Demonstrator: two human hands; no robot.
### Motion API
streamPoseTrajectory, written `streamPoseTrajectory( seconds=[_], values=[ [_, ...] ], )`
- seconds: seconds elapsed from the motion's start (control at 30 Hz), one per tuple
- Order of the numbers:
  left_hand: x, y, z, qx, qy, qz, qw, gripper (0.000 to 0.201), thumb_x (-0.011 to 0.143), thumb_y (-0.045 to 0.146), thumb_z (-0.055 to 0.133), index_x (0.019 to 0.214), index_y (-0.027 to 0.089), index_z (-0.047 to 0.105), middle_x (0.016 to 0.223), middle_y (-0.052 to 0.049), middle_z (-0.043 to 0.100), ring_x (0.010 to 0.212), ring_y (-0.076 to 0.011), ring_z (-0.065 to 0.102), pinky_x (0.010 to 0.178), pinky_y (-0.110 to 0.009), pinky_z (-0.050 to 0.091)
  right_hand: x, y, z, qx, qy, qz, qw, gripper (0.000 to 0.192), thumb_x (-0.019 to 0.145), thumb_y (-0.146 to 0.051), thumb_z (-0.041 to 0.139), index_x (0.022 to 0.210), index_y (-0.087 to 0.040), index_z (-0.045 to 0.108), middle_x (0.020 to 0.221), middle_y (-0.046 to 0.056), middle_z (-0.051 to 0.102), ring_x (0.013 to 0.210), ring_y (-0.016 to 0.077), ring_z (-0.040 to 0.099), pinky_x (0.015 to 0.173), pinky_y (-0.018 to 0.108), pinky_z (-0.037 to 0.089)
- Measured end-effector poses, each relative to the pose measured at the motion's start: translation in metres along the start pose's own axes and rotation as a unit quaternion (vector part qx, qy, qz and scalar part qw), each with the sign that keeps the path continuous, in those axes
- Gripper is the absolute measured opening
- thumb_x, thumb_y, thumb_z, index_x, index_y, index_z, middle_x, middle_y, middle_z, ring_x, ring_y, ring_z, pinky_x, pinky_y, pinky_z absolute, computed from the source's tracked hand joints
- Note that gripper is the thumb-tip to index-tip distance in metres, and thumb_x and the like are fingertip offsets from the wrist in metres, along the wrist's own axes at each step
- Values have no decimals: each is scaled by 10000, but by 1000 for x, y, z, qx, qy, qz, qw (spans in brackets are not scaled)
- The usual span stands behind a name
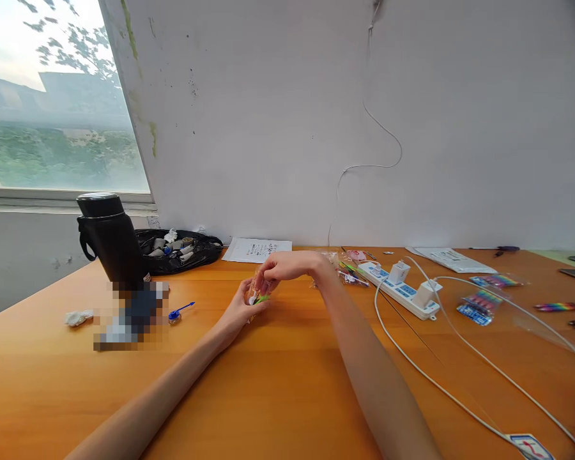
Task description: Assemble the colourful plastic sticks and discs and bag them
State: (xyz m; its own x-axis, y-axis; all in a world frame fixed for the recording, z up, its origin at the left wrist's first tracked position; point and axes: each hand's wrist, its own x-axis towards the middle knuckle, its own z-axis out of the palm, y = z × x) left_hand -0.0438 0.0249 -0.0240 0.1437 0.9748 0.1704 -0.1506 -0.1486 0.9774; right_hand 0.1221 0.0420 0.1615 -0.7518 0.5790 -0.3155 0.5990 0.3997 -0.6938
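Note:
Over the middle of the wooden table, my left hand (pixel 244 305) is closed around a small clear plastic bag (pixel 252 299) with green, white and yellow bits showing. My right hand (pixel 287 266) arches over from the right, wrist bent high. Its fingers point down at the top of the bag and are curled together; whether they are inside it or what they pinch is hidden. To the left lies a blue arrow-shaped plastic piece (pixel 182 312) on a small brownish round thing.
A black flask (pixel 110 243) stands left, before a black plastic bag (pixel 191 259) of scraps. A crumpled tissue (pixel 78 317) lies nearby. At right are a white power strip (pixel 405 291) with trailing cables, rainbow-coloured packets (pixel 483 303) and small bagged parts (pixel 349 271).

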Motion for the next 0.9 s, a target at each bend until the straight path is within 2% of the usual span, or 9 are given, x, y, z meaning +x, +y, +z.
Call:
streamPoseTrajectory(
  seconds=[0.23,0.33,0.4,0.5,0.6,0.7,0.8,0.87,0.9],
  values=[
    [-3,4,2,-6,-3,-1,1000,680,688,380,890,1257,235,545,1189,-63,677,1027,-201,644,885,-284,449,-13,-6,-4,-57,114,-11,992,274,810,-116,497,774,-149,766,920,59,797,846,163,738,733,213,548],
    [-4,6,3,-3,-7,2,1000,651,701,376,883,1238,234,542,1168,-58,672,989,-188,642,862,-278,449,-17,-12,-2,-50,128,-22,990,267,807,-110,491,718,-149,739,854,62,789,794,156,725,718,216,540],
    [-5,6,3,4,-6,1,1000,641,705,377,880,1228,231,540,1127,-51,676,965,-187,642,847,-281,452,-16,-14,-1,-48,121,-21,991,274,817,-94,478,721,-144,730,864,69,787,800,153,721,720,214,533],
    [-4,5,3,1,-5,1,1000,657,702,374,884,1241,232,536,1142,-51,675,1015,-200,644,887,-293,457,-11,-12,-1,-79,136,6,988,290,844,-83,474,866,-149,756,960,72,789,851,160,721,694,211,508],
    [-2,4,3,-7,-5,-4,1000,666,705,381,884,1250,227,534,1195,-67,673,1077,-217,644,926,-307,458,-11,-12,-2,-146,213,23,966,329,886,-106,473,1022,-177,763,1030,64,780,855,159,700,646,213,455],
    [-2,4,4,-8,11,-6,1000,689,693,381,890,1264,219,540,1251,-96,663,1109,-235,644,945,-322,461,-14,-20,1,-174,312,8,934,328,933,-127,446,1022,-178,757,1027,62,771,797,138,662,642,218,414],
    [-3,5,5,-14,29,-10,999,702,673,366,900,1263,222,548,1282,-101,654,1109,-232,647,958,-326,462,-9,-34,10,-191,397,-48,896,300,950,-131,442,999,-175,735,972,51,756,770,131,624,663,231,392],
    [-4,6,6,-20,28,-16,999,681,673,367,897,1249,231,558,1228,-85,680,1085,-232,657,948,-331,472,3,-41,23,-202,410,-107,883,275,959,-136,450,993,-170,720,984,51,743,832,137,624,703,234,400],
    [-4,7,6,-19,28,-14,999,659,673,370,895,1231,230,573,1186,-79,696,1078,-242,660,937,-338,479,12,-43,30,-208,396,-132,885,261,962,-141,458,985,-165,717,1010,57,737,880,143,626,730,235,410]
  ],
)
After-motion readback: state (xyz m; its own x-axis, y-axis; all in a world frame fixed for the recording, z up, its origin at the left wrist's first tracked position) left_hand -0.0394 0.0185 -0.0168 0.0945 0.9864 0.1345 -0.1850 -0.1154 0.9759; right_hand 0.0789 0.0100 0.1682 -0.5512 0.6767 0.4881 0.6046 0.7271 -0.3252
